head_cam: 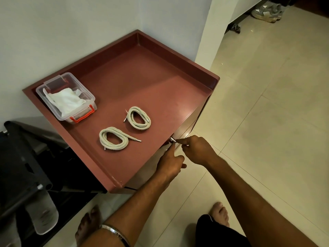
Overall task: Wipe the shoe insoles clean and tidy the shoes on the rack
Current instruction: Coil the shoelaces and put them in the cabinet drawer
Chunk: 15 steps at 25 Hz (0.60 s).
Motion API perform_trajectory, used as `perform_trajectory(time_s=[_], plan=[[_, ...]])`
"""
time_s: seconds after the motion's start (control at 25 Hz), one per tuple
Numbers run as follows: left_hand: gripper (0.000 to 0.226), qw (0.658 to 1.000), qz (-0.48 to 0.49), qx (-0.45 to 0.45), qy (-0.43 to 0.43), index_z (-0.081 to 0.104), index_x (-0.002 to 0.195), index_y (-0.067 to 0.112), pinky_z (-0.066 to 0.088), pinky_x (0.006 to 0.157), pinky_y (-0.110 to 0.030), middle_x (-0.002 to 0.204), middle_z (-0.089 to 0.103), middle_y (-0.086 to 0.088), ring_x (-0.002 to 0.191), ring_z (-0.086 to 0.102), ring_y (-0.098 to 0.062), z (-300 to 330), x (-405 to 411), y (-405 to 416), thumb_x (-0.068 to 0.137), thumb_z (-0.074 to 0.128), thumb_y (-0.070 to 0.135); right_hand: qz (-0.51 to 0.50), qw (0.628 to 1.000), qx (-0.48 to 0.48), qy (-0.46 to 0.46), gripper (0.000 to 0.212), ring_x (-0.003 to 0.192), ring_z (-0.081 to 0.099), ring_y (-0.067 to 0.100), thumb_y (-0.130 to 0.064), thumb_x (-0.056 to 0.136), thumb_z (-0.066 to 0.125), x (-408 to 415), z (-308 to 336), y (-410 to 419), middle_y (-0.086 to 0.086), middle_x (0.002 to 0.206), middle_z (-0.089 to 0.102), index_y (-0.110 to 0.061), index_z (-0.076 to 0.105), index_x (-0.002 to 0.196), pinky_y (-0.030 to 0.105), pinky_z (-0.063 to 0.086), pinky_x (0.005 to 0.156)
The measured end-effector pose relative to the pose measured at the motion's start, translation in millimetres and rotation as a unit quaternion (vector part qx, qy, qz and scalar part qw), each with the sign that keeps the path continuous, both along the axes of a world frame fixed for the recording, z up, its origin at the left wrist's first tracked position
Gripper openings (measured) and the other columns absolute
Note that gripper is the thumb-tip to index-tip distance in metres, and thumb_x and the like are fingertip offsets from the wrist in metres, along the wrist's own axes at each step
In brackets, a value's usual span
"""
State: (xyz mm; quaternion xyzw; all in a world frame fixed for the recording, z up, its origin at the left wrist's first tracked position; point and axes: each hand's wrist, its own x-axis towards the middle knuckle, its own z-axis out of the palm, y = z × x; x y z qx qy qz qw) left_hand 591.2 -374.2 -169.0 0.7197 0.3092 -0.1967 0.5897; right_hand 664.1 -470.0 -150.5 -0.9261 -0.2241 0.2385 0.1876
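Cabinet (160,82) front hidden; hands' (195,150) grip unclear.

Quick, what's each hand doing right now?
Left hand: fingers curled, fingertip at the metal knob on the cabinet front; grip cannot be told.
Right hand: pinching something small beside that knob.

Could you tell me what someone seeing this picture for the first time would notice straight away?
Two coiled cream shoelaces lie side by side on the reddish-brown cabinet top, with a clear plastic box holding a white cloth near the wall. At the cabinet's front edge, the left hand and right hand meet at a small metal knob.
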Motion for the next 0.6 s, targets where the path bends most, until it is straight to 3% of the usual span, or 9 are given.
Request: perform_trajectory(time_s=[0.12,0.32,0.52,0.6], plan=[[0.067,1.000,0.005,-0.014,-0.002,0.022,0.155,0.040,0.059,0.083,-0.034,0.141,0.052,-0.002,0.080,0.074,-0.010,2,-2,-1,0.098,0.045,0.011,0.011,1.000,-0.017,0.000,0.038,0.114,0.061,0.022,-0.009,0.098,0.047,-5,-3,-6,0.002,0.132,0.063,-0.017,0.062,0.132,0.027,0.049,0.091],[0.070,1.000,-0.004,-0.025,-0.010,0.024,0.153,0.042,0.059,0.071,-0.028,0.136,0.053,-0.006,0.069,0.074,-0.010,1,-4,4,0.096,0.046,0.008,-0.003,1.000,0.015,-0.002,0.043,0.127,0.053,0.026,-0.012,0.101,0.047,-13,-5,-8,0.006,0.142,0.054,-0.014,0.047,0.143,0.031,0.044,0.101],[0.062,1.000,-0.021,0.001,-0.004,0.030,0.152,0.036,0.054,0.056,-0.021,0.134,0.057,-0.005,0.055,0.068,-0.003,2,-1,3,0.097,0.045,0.011,-0.006,0.999,0.035,-0.011,0.040,0.119,0.058,0.027,-0.011,0.101,0.045,-9,-8,0,0.007,0.137,0.059,-0.015,0.052,0.140,0.026,0.044,0.092],[0.067,1.000,-0.024,0.000,-0.002,0.025,0.153,0.040,0.053,0.061,-0.024,0.119,0.061,-0.001,0.062,0.068,-0.006,6,-4,2,0.095,0.044,0.011,0.001,0.999,0.034,-0.018,0.036,0.111,0.062,0.028,-0.011,0.100,0.046,-7,-10,0,0.008,0.129,0.064,-0.014,0.058,0.134,0.024,0.045,0.084]])
